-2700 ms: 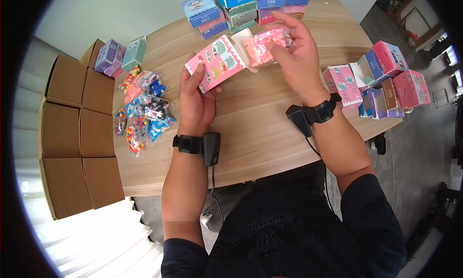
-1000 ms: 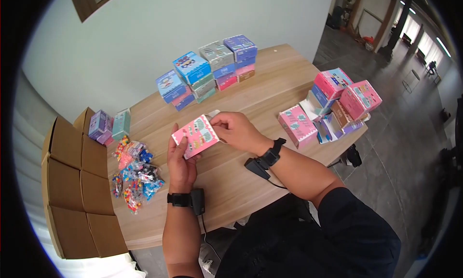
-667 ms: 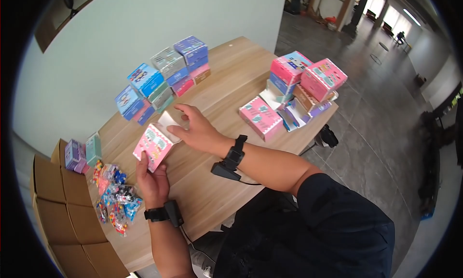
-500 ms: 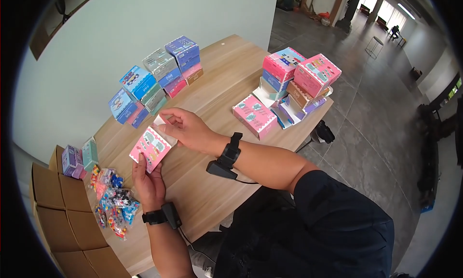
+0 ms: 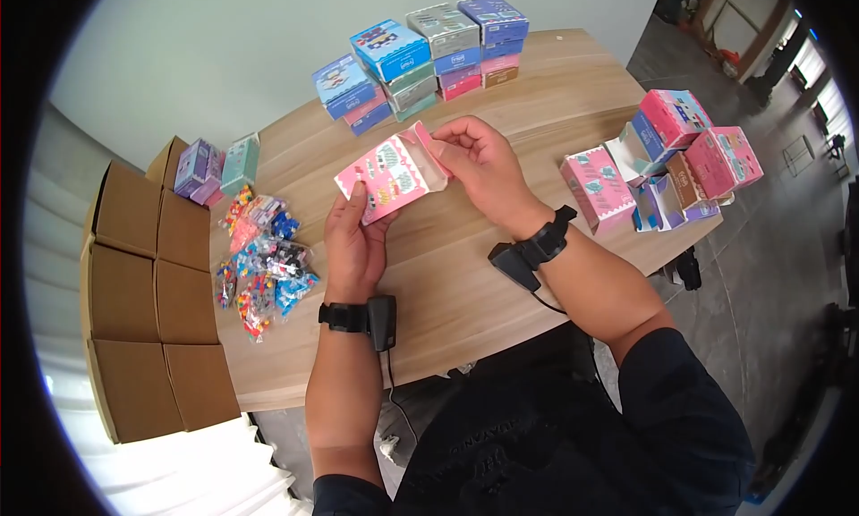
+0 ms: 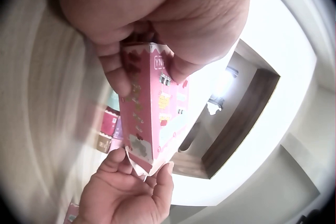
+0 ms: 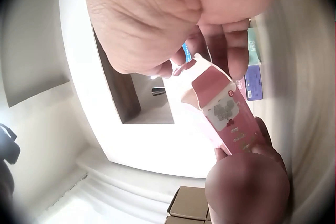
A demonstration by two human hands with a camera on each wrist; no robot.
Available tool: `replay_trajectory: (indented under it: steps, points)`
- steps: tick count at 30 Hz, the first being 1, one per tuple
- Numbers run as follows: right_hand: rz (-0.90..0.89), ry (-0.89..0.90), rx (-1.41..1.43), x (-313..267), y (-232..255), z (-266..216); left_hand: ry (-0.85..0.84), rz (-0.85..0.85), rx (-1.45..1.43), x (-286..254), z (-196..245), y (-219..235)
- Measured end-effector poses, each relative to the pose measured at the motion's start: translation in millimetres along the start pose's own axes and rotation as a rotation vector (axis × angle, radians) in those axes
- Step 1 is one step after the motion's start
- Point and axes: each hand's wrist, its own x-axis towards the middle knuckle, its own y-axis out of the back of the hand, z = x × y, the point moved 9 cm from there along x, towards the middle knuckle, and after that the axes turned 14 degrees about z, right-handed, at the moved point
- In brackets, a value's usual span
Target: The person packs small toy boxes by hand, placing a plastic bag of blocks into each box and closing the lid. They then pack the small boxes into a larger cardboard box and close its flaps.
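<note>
A pink printed carton (image 5: pixel 386 178) is held up above the table, tilted, with its open end toward the right hand. My left hand (image 5: pixel 353 252) grips its lower end, thumb on the printed face and fingers on the opposite side. At the open end, my right hand (image 5: pixel 483 169) pinches the lid flap (image 5: pixel 424 140) between thumb and fingers. The right wrist view looks partly into the carton's mouth (image 7: pixel 210 85), where a pinkish inner wall shows. Left of the hands lies a pile of clear bags of small coloured building bricks (image 5: pixel 268 257) on the table.
Small closed boxes (image 5: pixel 389 51) stand stacked along the back. Several cartons, some open, crowd the right side, with a pink box (image 5: pixel 598 187) nearest. Brown cardboard boxes (image 5: pixel 134 292) line the left edge; purple and teal boxes (image 5: pixel 199 169) stand beside them on the wooden table (image 5: pixel 465 292).
At first the right hand held a bag of pink bricks at the carton's mouth; the bag is now out of sight. That hand then moved to the flap and pinches it. The head view swung about.
</note>
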Motion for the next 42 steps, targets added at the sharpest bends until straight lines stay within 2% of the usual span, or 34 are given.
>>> replay_trajectory:
  steps: [1,4,7,10,13,16,22,25,28,31,34,40,42]
  points:
    - [-0.027,0.036,-0.011,-0.4,-2.0,-1.3,0.006,-0.005,0.002,-1.0,-0.4,-2.6]
    - [-0.061,-0.007,-0.012,0.4,-1.5,1.6,0.01,-0.005,-0.016,-1.0,-0.6,-3.4]
    - [-0.047,-0.119,0.086,-0.3,0.9,1.2,0.032,0.023,-0.052,-0.8,0.2,1.0]
    - [-0.078,-0.062,0.119,-4.5,-4.0,-10.5,0.06,0.093,-0.116,3.0,-1.6,9.9]
    - [-0.087,0.08,0.003,-6.6,-11.6,-11.1,0.047,0.065,-0.089,1.5,2.0,6.1]
    - [-0.05,0.069,0.006,-6.8,-13.1,-9.6,0.043,0.03,-0.047,-1.0,0.2,0.5]
    - [-0.095,0.131,-0.154,-6.3,-9.2,-6.0,0.053,0.03,-0.029,-0.4,-2.3,1.0]
    - [-0.036,0.114,-0.013,-13.4,-11.0,-16.9,0.044,0.021,-0.032,-0.2,-1.5,0.7]
    - [-0.116,0.16,-0.131,-10.8,-11.3,-11.5,0.051,0.011,-0.032,0.6,-2.0,2.2]
    - [-0.087,0.169,-0.176,-10.8,-11.9,-8.9,0.046,0.026,-0.035,-1.6,-0.7,-0.7]
    - [-0.028,0.15,-0.155,-9.4,-7.9,-5.3,0.045,0.028,-0.021,-0.8,-1.6,0.2]
    - [-0.032,0.005,-0.175,-8.4,-2.9,3.4,0.038,0.04,-0.014,0.2,-2.3,2.5]
    - [-0.054,0.034,-0.185,-8.7,-6.2,2.4,0.03,0.022,-0.012,0.4,-1.4,1.0]
